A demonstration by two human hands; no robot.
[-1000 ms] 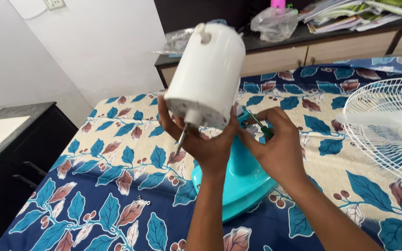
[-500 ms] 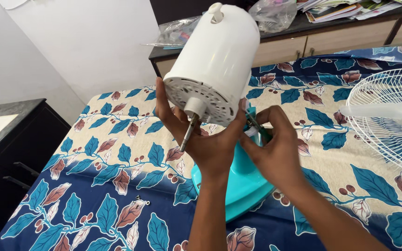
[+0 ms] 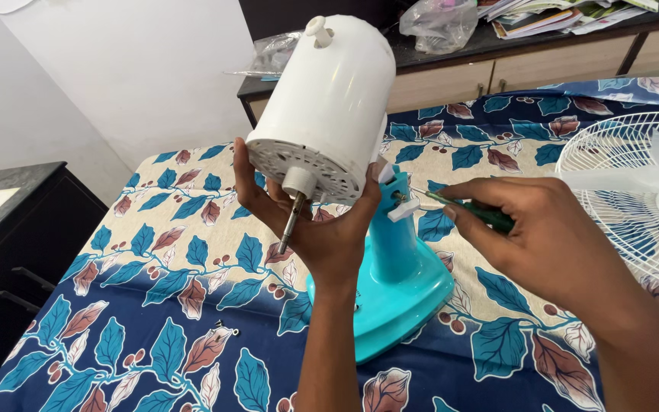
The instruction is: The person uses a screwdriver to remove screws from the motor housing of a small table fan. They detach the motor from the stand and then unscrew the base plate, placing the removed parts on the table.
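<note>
- My left hand (image 3: 322,229): fingers spread under the white fan motor housing (image 3: 326,107), cupping its vented face; the steel shaft (image 3: 290,223) pokes down across my palm.
- My right hand (image 3: 551,244): pinching a green-handled screwdriver (image 3: 463,207).
- Change: half a second ago this hand sat tight against the housing; now it has drawn back to the right, and the tip meets the joint on the turquoise stand (image 3: 398,267). I judge the joint is now being worked.
- Housing: tilted, raised above the stand's neck, over the leaf-print cloth (image 3: 154,305).
- Edges: white fan grille (image 3: 634,198) close on the right.
- Open room: left and front.
</note>
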